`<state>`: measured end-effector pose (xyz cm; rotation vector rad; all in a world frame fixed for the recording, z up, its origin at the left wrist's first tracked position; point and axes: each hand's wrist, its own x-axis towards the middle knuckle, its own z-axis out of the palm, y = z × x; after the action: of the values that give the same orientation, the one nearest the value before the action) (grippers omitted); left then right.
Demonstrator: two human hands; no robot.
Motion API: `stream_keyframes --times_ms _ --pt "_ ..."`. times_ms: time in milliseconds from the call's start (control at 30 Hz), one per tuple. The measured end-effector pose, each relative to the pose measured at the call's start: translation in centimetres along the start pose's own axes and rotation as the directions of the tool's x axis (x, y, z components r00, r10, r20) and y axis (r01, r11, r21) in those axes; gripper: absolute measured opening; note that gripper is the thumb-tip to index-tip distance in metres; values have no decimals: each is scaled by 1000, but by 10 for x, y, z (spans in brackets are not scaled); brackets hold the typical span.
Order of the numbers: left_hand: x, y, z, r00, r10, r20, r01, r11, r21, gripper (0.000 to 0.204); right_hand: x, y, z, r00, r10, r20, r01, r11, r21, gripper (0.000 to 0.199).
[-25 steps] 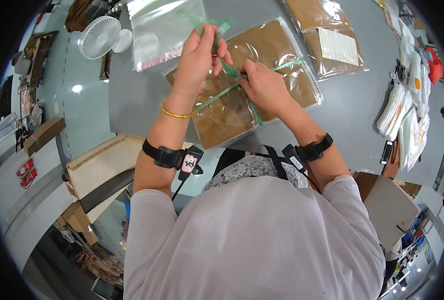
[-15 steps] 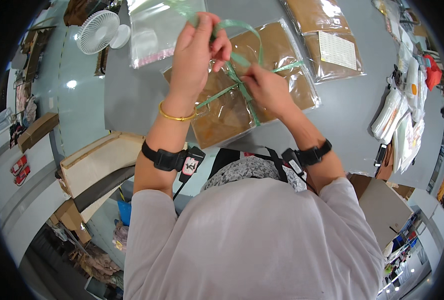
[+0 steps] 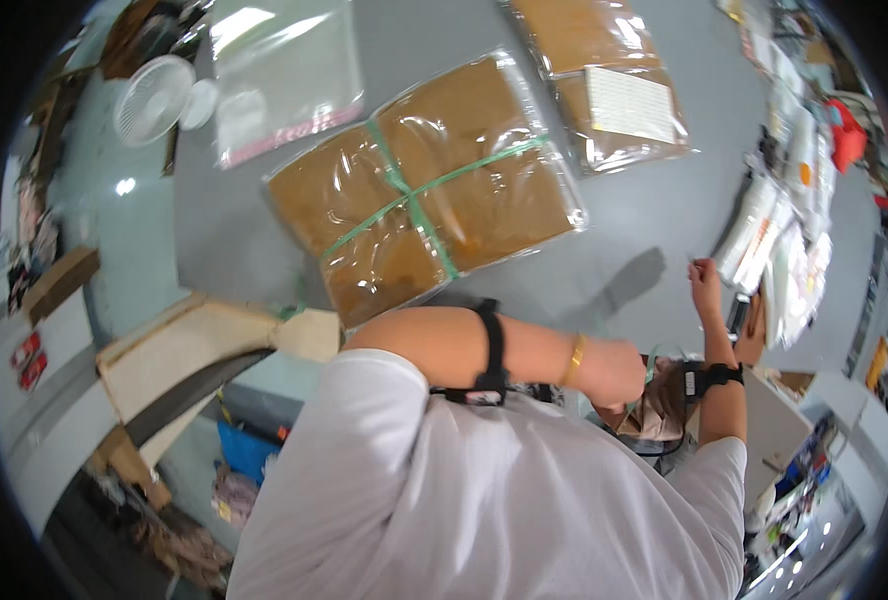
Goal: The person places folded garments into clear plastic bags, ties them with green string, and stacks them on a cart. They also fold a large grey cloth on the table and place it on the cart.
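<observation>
A flat brown bundle in clear plastic [image 3: 484, 120] lies on the grey table, bound crosswise with green strapping [image 3: 411, 194]. My left arm reaches across in front of me to the right. At its end my left hand [image 3: 619, 372] is closed, beside a loose strip of green ribbon [image 3: 652, 362] that it seems to grip. Farther right, my right hand [image 3: 705, 288] is raised over the table edge with curled fingers, close to white plastic bags [image 3: 749, 230]. Whatever it may hold is hidden.
Another brown plastic-wrapped pack [image 3: 614, 150] with a white label sheet [image 3: 631, 103] lies at the back right. Clear plastic sleeves [image 3: 289, 75] lie at the back left, by a white fan [image 3: 154, 100]. A red item [image 3: 846, 135] is at the far right.
Both hands have left the bundle and moved right and nearer to me. The green loop held above the bundle is gone from there, and the crossed strapping lies flat.
</observation>
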<state>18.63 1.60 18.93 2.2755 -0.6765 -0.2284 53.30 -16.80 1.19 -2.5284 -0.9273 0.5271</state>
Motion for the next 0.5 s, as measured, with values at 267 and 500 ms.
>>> stream_keyframes --times_ms 267,500 --pt "-310 -49 16 -654 -388 -649 566 319 -761 49 33 -119 69 879 -477 -12 444 826 -347 28" --pt "-363 -65 114 -504 -863 -46 -250 196 -948 71 74 -366 141 838 -374 398 97 819 566 79"
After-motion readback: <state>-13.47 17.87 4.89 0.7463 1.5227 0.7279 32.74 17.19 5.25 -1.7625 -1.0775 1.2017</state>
